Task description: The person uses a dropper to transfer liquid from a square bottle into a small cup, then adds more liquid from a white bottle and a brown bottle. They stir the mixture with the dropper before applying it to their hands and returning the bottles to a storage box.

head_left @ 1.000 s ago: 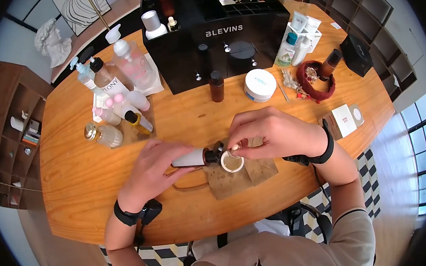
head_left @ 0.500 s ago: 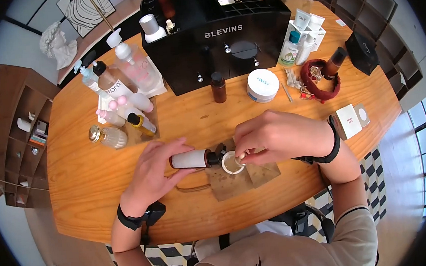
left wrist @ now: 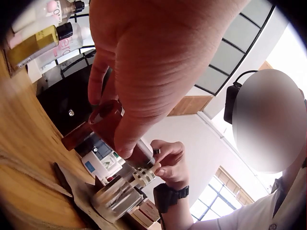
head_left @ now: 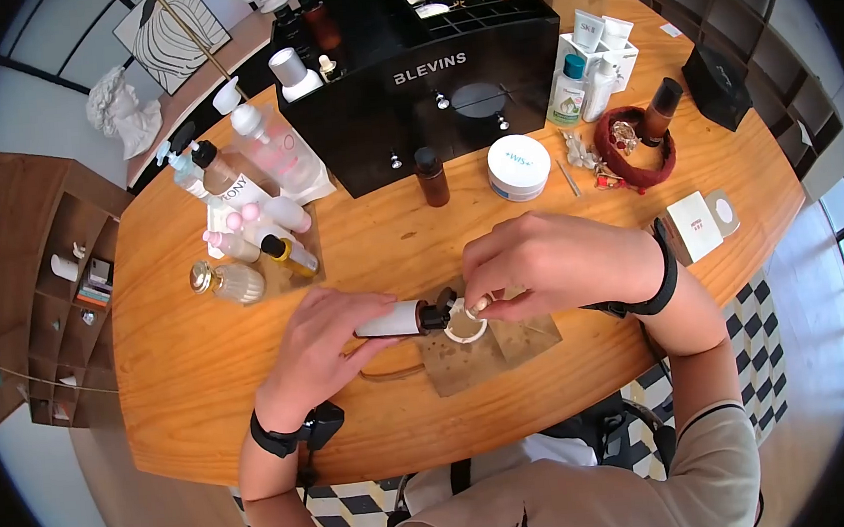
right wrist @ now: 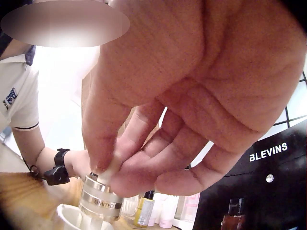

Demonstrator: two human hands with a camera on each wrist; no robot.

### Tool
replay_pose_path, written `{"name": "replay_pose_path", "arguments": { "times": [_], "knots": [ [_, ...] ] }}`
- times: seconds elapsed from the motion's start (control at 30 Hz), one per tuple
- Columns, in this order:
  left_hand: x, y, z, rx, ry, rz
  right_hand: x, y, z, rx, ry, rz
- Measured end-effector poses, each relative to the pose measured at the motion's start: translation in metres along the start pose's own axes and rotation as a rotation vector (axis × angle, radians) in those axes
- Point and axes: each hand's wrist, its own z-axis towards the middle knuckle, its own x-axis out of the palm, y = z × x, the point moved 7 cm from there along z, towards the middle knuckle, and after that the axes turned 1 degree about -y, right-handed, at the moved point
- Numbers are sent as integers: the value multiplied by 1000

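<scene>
My left hand [head_left: 315,356] grips a brown bottle with a white label [head_left: 387,320], lying nearly level. Its dark flip-top lid stands raised, and its neck reaches the rim of a clear jar [left wrist: 112,199] with a white edge. With thumb and fingertips, my right hand [head_left: 531,265] pinches a gold-banded piece [right wrist: 100,199] lettered "LIMITED", with a pale stem, right over the jar's mouth. I cannot tell what kind of thing this piece is. The jar stands on a flat brown paper bag [head_left: 455,368].
Behind my hands are a small brown bottle [head_left: 431,179], a white tub [head_left: 519,167] and a black BLEVINS cosmetics case [head_left: 361,120]. Several pump and perfume bottles cluster at left, including a ribbed one [head_left: 235,282]. At right are a red ring-shaped holder [head_left: 638,172] and a white box [head_left: 694,227].
The head view has shifted slightly. My right hand with the gold-banded piece has moved a little toward the jar's right side. The bottle stays tilted at the jar's left rim.
</scene>
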Motion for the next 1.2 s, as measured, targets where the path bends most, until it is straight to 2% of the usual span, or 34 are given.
{"name": "replay_pose_path", "arguments": {
  "times": [0.03,0.07,0.13,0.33,0.47,0.53,0.57,0.63,0.73,1.07,1.17,1.2],
  "knots": [
    [0,3,0,-80,3,1,1,-1,0,1,6,-6],
    [0,6,-1,-78,7,4,1,-2,0,-1,2,-5],
    [2,3,-4,85,10,8,3,-5,0,-3,15,-14],
    [3,2,-2,3,2,21,6,-8,1,12,39,-44],
    [3,-1,-2,65,16,58,4,-7,1,2,35,-65],
    [0,0,1,-69,0,46,2,-5,2,-21,-12,-21],
    [0,3,0,-72,1,48,2,-6,2,-24,-12,-18],
    [3,-1,-2,87,24,71,5,-8,1,5,31,-64],
    [2,0,-2,38,19,67,5,-7,1,6,27,-81],
    [-1,2,-3,20,1,59,3,-6,0,7,25,-62],
    [0,-4,-3,100,7,134,2,-6,0,6,28,-74],
    [0,-3,-2,51,-2,96,2,-6,0,7,28,-71]
  ]
}}
